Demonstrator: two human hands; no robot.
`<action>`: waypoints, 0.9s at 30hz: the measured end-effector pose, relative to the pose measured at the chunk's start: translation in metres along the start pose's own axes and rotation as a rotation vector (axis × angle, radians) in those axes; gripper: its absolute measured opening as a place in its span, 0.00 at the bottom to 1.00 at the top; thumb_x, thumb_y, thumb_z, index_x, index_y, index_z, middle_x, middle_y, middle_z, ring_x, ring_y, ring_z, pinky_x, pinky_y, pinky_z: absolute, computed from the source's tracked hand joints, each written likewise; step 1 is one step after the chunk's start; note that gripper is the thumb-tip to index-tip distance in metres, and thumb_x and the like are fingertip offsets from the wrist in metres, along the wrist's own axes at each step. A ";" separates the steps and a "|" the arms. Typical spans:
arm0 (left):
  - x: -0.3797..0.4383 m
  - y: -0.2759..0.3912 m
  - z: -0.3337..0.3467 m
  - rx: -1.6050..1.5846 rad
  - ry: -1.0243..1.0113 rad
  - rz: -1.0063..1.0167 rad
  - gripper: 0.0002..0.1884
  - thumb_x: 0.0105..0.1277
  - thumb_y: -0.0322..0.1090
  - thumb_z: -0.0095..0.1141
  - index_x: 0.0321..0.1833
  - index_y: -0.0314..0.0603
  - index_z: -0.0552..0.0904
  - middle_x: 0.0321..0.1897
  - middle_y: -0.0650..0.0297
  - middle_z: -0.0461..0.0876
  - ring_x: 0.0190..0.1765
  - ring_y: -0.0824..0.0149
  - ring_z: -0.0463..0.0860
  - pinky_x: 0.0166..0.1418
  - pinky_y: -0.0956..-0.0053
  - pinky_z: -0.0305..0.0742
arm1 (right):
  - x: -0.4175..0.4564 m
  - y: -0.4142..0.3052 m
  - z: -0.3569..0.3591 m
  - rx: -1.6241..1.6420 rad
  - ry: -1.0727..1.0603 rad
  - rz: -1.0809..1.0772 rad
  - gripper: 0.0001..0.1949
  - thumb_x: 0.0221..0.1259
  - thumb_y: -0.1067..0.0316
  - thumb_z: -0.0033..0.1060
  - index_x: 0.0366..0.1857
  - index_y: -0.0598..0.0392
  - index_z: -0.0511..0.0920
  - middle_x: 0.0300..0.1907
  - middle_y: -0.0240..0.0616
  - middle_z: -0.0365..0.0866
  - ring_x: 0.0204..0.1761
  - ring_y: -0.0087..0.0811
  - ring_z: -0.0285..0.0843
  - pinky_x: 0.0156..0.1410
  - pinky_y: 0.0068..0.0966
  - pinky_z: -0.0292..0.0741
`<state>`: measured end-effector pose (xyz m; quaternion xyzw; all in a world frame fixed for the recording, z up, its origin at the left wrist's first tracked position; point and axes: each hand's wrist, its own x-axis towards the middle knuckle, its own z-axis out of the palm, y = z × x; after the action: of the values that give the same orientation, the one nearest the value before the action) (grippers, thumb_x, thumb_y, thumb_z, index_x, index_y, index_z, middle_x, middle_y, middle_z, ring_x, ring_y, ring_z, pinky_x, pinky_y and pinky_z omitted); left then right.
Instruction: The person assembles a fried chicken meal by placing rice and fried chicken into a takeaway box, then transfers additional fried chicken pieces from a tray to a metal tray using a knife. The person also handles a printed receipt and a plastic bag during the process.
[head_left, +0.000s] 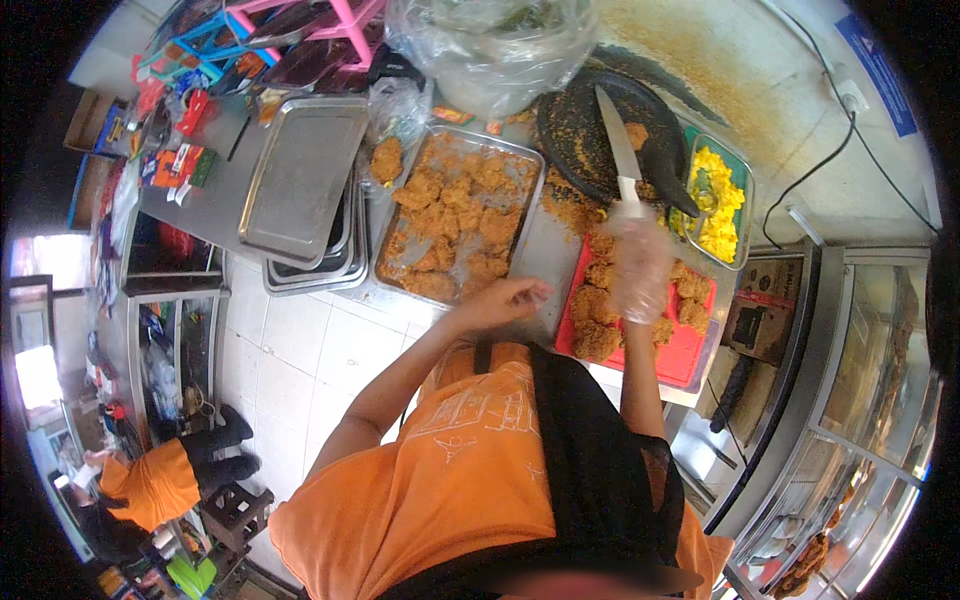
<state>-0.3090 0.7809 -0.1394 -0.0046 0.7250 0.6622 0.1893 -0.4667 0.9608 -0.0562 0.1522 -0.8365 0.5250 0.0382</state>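
Note:
My right hand (639, 262), in a clear plastic glove, grips the white handle of a kitchen knife (621, 139). Its blade points away from me, over a dark stone mortar (562, 142). Below that hand lies a red cutting board (686, 360) bearing several pieces of breaded fried chicken (596, 341). My left hand (517, 298) is bare and holds nothing, its fingers loosely bent. It hovers by the near right corner of a metal tray (534, 169) with more fried chicken (457, 195) and crumbs. The glove and forearm hide part of the board.
A dark pestle (671, 184) rests in the mortar. Right of it stands a container (739, 255) of yellow food with a spoon. Stacked metal trays (304, 180) overhang the counter at left. A large plastic bag (487, 60) stands behind. Another person (154, 480) is at lower left.

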 end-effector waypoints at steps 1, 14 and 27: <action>-0.017 0.000 0.000 -0.011 -0.008 0.004 0.21 0.72 0.38 0.58 0.65 0.42 0.76 0.62 0.59 0.79 0.65 0.64 0.76 0.69 0.66 0.69 | -0.002 -0.006 0.023 -0.054 -0.150 -0.182 0.07 0.63 0.72 0.56 0.40 0.56 0.82 0.41 0.41 0.84 0.48 0.38 0.81 0.58 0.33 0.76; -0.129 -0.018 -0.022 -0.155 0.382 -0.052 0.21 0.73 0.32 0.56 0.68 0.44 0.73 0.58 0.58 0.79 0.58 0.65 0.80 0.63 0.68 0.74 | -0.004 -0.050 0.244 -0.668 -0.716 -0.787 0.16 0.64 0.61 0.56 0.55 0.46 0.79 0.58 0.32 0.76 0.65 0.38 0.69 0.68 0.40 0.66; -0.155 -0.021 -0.031 -0.091 0.499 -0.053 0.21 0.73 0.32 0.55 0.68 0.45 0.73 0.57 0.60 0.81 0.57 0.64 0.81 0.63 0.66 0.75 | 0.068 -0.073 0.282 -0.964 -1.070 -0.583 0.27 0.43 0.45 0.78 0.46 0.50 0.83 0.51 0.41 0.81 0.56 0.41 0.79 0.58 0.40 0.76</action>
<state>-0.1683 0.7108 -0.1150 -0.1953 0.7183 0.6675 0.0213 -0.4824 0.6656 -0.1040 0.5654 -0.8032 -0.0729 -0.1726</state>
